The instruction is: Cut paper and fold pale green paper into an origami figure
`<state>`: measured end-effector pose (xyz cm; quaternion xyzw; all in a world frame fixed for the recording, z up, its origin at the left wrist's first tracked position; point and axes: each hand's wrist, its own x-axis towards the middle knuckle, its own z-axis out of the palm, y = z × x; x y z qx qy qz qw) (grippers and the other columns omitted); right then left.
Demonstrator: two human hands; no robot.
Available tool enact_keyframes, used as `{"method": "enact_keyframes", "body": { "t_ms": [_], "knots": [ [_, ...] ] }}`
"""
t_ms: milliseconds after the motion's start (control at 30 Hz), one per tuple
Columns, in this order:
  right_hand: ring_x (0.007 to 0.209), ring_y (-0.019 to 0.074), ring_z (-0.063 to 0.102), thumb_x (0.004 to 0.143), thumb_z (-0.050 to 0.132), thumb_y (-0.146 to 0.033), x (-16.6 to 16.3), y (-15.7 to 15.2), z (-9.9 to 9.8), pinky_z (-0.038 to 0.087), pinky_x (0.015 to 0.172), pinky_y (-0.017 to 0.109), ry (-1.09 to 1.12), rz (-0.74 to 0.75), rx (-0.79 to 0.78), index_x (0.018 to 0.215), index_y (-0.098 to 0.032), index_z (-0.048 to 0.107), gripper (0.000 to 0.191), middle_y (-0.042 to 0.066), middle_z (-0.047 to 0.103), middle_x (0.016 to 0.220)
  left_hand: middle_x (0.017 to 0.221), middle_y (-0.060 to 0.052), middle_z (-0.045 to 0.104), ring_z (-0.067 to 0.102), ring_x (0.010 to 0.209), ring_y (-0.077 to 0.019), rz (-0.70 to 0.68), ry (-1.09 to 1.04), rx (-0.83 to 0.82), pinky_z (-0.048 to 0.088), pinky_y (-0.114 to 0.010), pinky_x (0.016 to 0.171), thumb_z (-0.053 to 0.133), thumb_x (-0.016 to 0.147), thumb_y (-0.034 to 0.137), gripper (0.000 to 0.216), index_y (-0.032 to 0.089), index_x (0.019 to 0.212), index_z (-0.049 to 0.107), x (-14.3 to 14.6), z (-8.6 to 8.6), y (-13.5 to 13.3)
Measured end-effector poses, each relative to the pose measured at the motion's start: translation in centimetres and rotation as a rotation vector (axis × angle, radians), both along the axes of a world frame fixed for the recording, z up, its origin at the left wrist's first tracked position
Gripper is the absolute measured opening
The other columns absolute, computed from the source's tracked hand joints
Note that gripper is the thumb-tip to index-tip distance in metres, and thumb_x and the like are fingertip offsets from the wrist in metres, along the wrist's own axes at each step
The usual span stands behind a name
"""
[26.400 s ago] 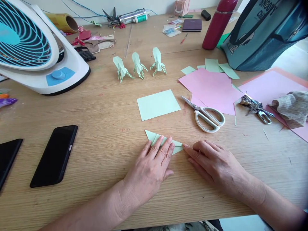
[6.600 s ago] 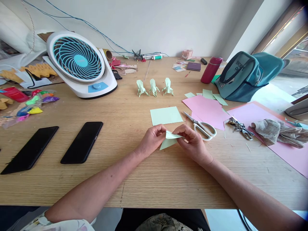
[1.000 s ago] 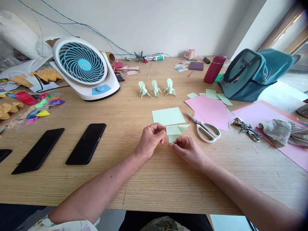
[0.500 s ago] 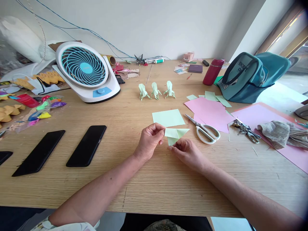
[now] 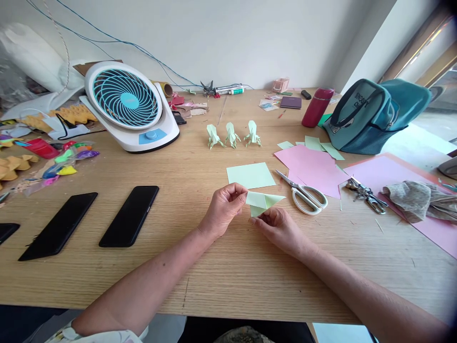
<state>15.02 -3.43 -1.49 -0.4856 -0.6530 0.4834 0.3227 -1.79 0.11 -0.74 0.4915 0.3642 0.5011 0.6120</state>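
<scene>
A half-folded piece of pale green paper (image 5: 263,202) is held just above the wooden table (image 5: 214,276), between both hands. My left hand (image 5: 223,211) pinches its left corner with thumb and fingers closed. My right hand (image 5: 278,227) grips its lower edge from below, fingers curled. Right behind the fold a flat pale green sheet (image 5: 250,175) lies on the table. Three finished green paper figures (image 5: 233,135) stand in a row farther back.
White-handled scissors (image 5: 304,194) lie right of the fold, beside pink paper sheets (image 5: 312,164), a bunch of keys (image 5: 364,194) and a crumpled cloth (image 5: 417,195). Two black phones (image 5: 129,216) lie at left. A white and blue fan (image 5: 128,105), a red bottle (image 5: 314,107) and a teal bag (image 5: 371,116) stand behind.
Over the last second both hands keep their hold; the folded paper sits a little lower and its right tip has shifted slightly right. Earlier it was pressed flat on the table.
</scene>
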Motion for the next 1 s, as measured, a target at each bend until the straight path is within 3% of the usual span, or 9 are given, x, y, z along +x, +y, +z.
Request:
{"method": "enact_keyframes", "body": {
  "t_ms": [200,367,533,733,800,1000],
  "knots": [
    [0.054,0.0094,0.029,0.084,0.061,-0.041,0.1,0.0,-0.2,0.021,0.05,0.027,0.002,0.001,0.0,0.063,-0.02,0.041,0.036,-0.006,0.033,0.058,0.057,0.007,0.041,0.031,0.05,-0.0048,-0.047,-0.047,0.013,0.027,-0.017,0.046,0.075,0.08,0.037,0.025,0.018,0.077,0.059,0.1,-0.4,0.0],
    [0.054,0.0095,0.029,0.083,0.063,-0.041,0.0,0.1,-0.5,0.022,0.05,0.027,0.039,-0.007,-0.008,0.062,-0.02,0.042,0.037,-0.006,0.033,0.057,0.06,0.006,0.043,0.031,0.051,-0.0055,-0.051,-0.02,0.016,0.029,-0.018,0.046,0.073,0.082,0.04,0.024,0.018,0.081,0.061,0.1,-0.5,0.0],
    [0.058,0.0117,0.041,0.082,0.066,-0.041,1.0,0.6,-0.3,0.033,0.053,0.026,0.125,0.036,-0.055,0.075,-0.018,0.061,0.025,-0.003,0.05,0.064,0.062,0.006,0.046,0.034,0.052,-0.0058,-0.001,0.061,0.123,0.029,-0.02,0.049,0.069,0.084,0.036,0.021,0.018,0.079,0.06,-0.3,0.1,0.1],
    [0.082,0.0158,0.059,0.087,0.064,-0.046,3.3,1.8,0.8,0.048,0.072,0.028,0.353,-0.26,0.02,0.094,-0.023,0.07,0.025,0.002,0.065,0.091,0.066,0.003,0.051,0.043,0.06,-0.0085,0.051,0.336,0.342,0.034,-0.021,0.055,0.062,0.085,0.022,0.012,0.017,0.075,0.06,-0.4,0.9,0.0],
    [0.086,0.0157,0.058,0.088,0.065,-0.045,3.5,1.8,1.2,0.047,0.074,0.027,0.313,-0.27,0.097,0.094,-0.024,0.07,0.022,0.002,0.066,0.094,0.068,0.002,0.054,0.045,0.061,-0.0088,0.076,0.429,0.417,0.035,-0.021,0.055,0.06,0.084,0.017,0.011,0.016,0.073,0.06,-0.2,0.9,-0.2],
    [0.08,0.0161,0.059,0.089,0.065,-0.035,2.7,1.0,1.4,0.045,0.075,0.031,0.101,-0.12,0.241,0.086,-0.022,0.069,0.014,0.002,0.066,0.084,0.071,0.001,0.058,0.049,0.062,-0.0091,0.076,0.563,0.552,0.037,-0.022,0.055,0.061,0.086,0.015,0.013,0.016,0.073,0.064,0.2,0.9,-0.9]
  ]
}}
